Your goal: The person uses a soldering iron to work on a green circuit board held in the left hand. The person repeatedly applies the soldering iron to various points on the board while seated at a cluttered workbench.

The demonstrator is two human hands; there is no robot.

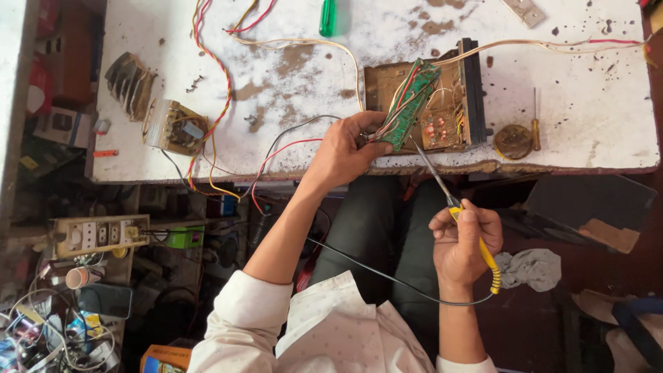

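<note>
The left hand point(345, 153) pinches a narrow green circuit board point(409, 103), thumb and fingers pressed on its lower end, holding it tilted above an open brown chassis point(452, 110) that sits at the near edge of the stained white bench point(587, 103). The right hand point(461, 242), at 5 o'clock from the board, is closed around the yellow handle of a soldering iron point(449, 200); its metal tip points toward 11 o'clock and meets the board's lower end. A black cord runs from the handle across the person's lap. At 3 o'clock from the chassis lie a round brass-coloured disc point(512, 141) and 1 thin screwdriver point(535, 121). At 9 o'clock, well apart, stands a transformer point(176, 126) with twisted red and yellow wires point(219, 76). A green-handled tool point(327, 16) lies at 12 o'clock.
</note>
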